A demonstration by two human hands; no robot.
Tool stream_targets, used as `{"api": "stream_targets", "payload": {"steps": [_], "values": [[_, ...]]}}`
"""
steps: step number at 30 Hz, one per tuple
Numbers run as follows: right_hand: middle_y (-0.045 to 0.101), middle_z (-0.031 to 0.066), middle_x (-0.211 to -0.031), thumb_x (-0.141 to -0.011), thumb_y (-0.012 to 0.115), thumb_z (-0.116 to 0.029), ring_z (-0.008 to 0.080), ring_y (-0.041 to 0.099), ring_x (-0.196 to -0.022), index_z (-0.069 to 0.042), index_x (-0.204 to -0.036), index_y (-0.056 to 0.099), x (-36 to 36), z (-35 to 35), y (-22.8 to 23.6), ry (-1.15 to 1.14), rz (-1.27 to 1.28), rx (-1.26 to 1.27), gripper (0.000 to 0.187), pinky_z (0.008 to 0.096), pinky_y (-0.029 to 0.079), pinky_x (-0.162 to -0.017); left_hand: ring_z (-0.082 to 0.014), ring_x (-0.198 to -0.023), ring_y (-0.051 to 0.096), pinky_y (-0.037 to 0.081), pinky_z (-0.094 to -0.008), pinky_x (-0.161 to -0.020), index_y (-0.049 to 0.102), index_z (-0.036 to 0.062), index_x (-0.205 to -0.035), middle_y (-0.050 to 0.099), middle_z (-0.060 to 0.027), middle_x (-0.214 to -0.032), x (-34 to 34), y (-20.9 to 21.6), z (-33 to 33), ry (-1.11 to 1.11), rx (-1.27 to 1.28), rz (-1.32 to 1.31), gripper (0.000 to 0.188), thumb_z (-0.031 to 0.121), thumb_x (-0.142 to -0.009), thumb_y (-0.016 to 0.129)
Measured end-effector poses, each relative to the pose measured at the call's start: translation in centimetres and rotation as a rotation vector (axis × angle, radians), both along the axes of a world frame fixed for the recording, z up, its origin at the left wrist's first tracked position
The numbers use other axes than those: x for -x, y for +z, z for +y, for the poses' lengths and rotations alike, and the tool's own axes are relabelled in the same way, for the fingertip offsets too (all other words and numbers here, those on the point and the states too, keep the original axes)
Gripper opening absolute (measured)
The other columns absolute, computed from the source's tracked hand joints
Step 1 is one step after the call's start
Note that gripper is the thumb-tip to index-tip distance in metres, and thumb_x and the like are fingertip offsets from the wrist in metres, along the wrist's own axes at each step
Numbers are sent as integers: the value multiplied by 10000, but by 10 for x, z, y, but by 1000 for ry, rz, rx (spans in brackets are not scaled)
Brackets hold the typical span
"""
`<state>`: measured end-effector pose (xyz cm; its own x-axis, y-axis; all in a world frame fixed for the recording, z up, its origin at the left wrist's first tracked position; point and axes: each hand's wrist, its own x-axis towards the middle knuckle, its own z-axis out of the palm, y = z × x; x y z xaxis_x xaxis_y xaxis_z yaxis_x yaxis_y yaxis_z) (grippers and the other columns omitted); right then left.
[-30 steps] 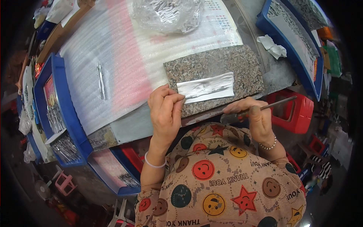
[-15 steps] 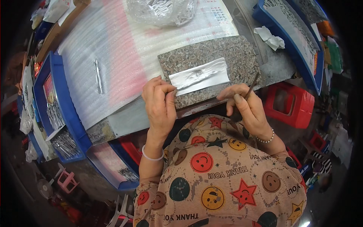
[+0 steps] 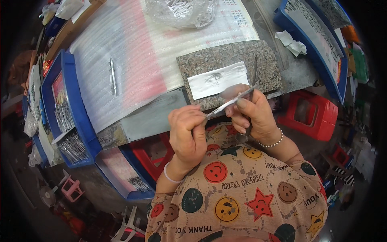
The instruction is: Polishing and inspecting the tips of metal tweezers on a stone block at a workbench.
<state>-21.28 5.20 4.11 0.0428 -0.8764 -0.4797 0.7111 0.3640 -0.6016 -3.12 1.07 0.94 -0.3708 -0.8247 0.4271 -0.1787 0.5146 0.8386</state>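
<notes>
My left hand [image 3: 187, 131] is closed, pinching one end of a slender silver metal piece [image 3: 227, 105] in front of the stone slab. My right hand [image 3: 252, 109] is curled around a thin dark rod-like tool [image 3: 254, 68] that points away from me. Its fingers also meet the far end of the silver piece; whether they grip it is hard to tell. A folded white paper [image 3: 207, 82] with a dark smudge lies on the speckled stone slab [image 3: 219, 54], just beyond my hands.
White and pink foam sheeting [image 3: 133, 48] covers the table, bearing slim silver pieces [image 3: 112, 76] and a clear bag [image 3: 177, 14] of metal parts. Blue trays [image 3: 86, 139] flank both sides. Crumpled tissue [image 3: 291, 43] lies right; a red stool [image 3: 308, 115] stands below.
My left hand has moved off the paper's left end, toward me and rightward, with the silver piece lifted. The piece now spans both hands. The dark tool points more directly away.
</notes>
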Motion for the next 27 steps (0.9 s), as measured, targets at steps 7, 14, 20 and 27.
{"api": "stream_targets", "payload": {"steps": [7, 14, 20, 27], "values": [[578, 32, -701, -896, 605, -112, 43, 465, -482, -26, -934, 580, 13, -12, -2, 184, 225, 11, 98, 189, 387, -421, -113, -876, 592, 468, -227, -798, 512, -31, -1146, 635, -71, -945, 1, 19, 5, -260, -1066, 339, 214, 68, -956, 513], [621, 18, -915, -856, 658, -104, 48, 557, -744, 0, -1128, 566, 37, -28, 10, 409, 674, 322, 305, 194, 455, -663, -116, -756, 567, 469, -211, -684, 531, -46, -1179, 623, -85, -901, -7, 3, -3, -394, -1429, 672, 290, 98, -931, 571], [608, 169, -977, -901, 568, -237, 321, 616, -881, 2, -1193, 483, 127, -63, -8, 45, 1798, 287, 387, 388, 482, -772, -107, -545, 451, 342, -247, -509, 566, -8, -1074, 537, -51, -686, -2, 7, -3, -395, -1465, 765, 245, 164, -906, 615], [578, 167, -1055, -865, 581, -156, 366, 578, -965, -40, -1129, 525, 176, -64, -28, 145, 2007, 303, 294, 418, 478, -812, -125, -579, 468, 377, -253, -553, 538, -13, -1174, 561, -70, -721, 0, 7, -6, -468, -1560, 875, 283, 126, -930, 571]]}}
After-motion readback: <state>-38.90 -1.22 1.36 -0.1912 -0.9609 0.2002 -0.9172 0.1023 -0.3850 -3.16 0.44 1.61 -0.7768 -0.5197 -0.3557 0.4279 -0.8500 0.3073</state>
